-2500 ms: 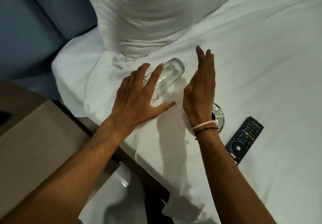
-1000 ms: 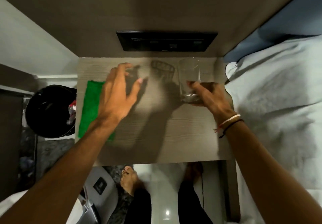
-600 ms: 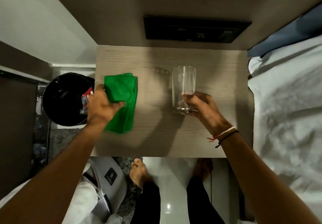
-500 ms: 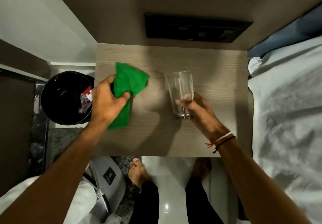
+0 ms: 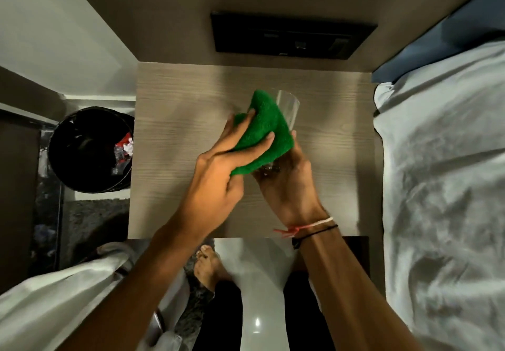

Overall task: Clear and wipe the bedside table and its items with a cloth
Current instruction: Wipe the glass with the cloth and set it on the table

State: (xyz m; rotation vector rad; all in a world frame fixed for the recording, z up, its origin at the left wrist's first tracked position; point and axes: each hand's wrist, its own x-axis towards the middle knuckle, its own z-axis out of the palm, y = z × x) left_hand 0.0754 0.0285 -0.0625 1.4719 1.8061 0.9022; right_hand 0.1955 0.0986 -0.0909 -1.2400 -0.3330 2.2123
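Since half a second ago the left hand (image 5: 216, 178) has carried the green cloth (image 5: 263, 132) across from the table's left side and now presses it against the glass (image 5: 287, 104), which has come up off the surface in the right hand (image 5: 287, 184).

The room is dim. A white bed (image 5: 442, 186) with rumpled sheets fills the right side, touching the edge of the bedside table (image 5: 169, 137). The table top is a flat rectangle of pale wood-grain laminate, set against a brown wall panel holding a black switch plate (image 5: 292, 35). A glossy tiled floor (image 5: 257, 296) shows below, with a bare foot (image 5: 207, 266) on it.

Left of the table stands a round black bin (image 5: 87, 148), lined with a dark bag, holding crumpled red and white scraps.

The cloth is thick, fuzzy towelling, bunched and pinched tight between the left thumb and fingers. The glass is a clear, straight-sided tumbler, tilted, its base gripped by the closed right hand; whether anything is inside cannot be told. Thin string bands (image 5: 306, 227) circle the right wrist.
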